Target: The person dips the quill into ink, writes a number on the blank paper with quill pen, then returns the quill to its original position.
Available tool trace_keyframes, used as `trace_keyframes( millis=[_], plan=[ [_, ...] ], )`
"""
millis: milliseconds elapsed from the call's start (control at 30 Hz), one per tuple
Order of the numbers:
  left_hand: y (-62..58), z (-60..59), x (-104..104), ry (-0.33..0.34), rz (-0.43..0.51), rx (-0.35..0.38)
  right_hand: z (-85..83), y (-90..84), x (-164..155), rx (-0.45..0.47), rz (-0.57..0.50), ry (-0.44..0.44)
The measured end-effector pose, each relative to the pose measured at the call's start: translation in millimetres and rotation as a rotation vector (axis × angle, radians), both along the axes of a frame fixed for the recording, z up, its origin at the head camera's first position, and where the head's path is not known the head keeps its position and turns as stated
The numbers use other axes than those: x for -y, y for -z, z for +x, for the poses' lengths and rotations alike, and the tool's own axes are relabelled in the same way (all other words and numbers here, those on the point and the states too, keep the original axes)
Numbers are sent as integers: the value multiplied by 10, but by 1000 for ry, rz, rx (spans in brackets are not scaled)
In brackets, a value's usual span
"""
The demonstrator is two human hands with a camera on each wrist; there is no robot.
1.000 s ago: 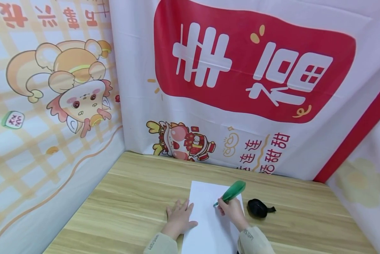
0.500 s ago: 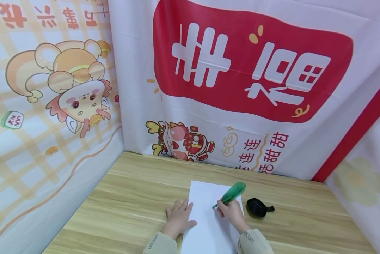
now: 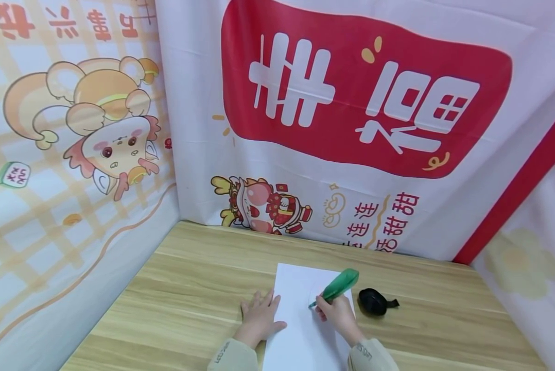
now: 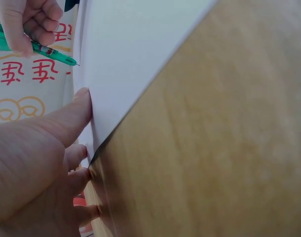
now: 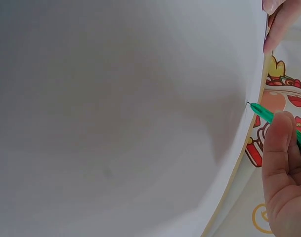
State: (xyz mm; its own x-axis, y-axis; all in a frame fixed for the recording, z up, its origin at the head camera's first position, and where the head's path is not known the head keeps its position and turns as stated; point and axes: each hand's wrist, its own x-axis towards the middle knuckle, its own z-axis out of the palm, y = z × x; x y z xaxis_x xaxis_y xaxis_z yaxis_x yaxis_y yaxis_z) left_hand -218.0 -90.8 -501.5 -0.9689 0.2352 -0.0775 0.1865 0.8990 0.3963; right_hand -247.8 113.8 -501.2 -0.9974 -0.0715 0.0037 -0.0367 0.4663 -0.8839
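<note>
Right hand [image 3: 336, 313] pinches a green feather-shaped pen [image 3: 336, 286], fingers curled round the lower barrel, tip down on the white sheet of paper [image 3: 300, 330], approx the upper-right part of the sheet. Left hand [image 3: 258, 319] lies flat, fingers straight and spread, palm on the light wood-grain counter [image 3: 189, 293] w/ thumb and fingertips on the sheet's left edge. Hands are apart, paper between them. The paper lies flat on the counter, near the front edge, in front of the person.

Doing this step well, my read:
- Keep the left hand pressing the edge; the sheet has nothing else pinning it, so a stroke would prob. drag it otherwise.
- Grip low on the barrel as it is now; the wide feather end is top-heavy and could wobble the tip.
- Light pressure, tip at a slant as shown in the right wrist view, green pen tip [image 5: 250, 104] just meeting the paper.
- Watch the black round object w/ a short tab [image 3: 374, 302] just beside the sheet's right edge, close to the right wrist; can't tell what it is, but a bump could shift it onto the paper.
</note>
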Motion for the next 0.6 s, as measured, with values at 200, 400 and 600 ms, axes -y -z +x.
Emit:
trace_keyframes(
  millis=[200, 400, 600],
  plan=[
    [21, -5, -4, -6, -5, 3, 14, 18, -17, 4, 9, -18],
    [30, -16, -3, -6, -2, 12, 51, 25, -31, -17, -5, -29],
    [14, -15, -2, -4, 1, 18, 95, 16, -38, 1, -14, -28]
  ],
)
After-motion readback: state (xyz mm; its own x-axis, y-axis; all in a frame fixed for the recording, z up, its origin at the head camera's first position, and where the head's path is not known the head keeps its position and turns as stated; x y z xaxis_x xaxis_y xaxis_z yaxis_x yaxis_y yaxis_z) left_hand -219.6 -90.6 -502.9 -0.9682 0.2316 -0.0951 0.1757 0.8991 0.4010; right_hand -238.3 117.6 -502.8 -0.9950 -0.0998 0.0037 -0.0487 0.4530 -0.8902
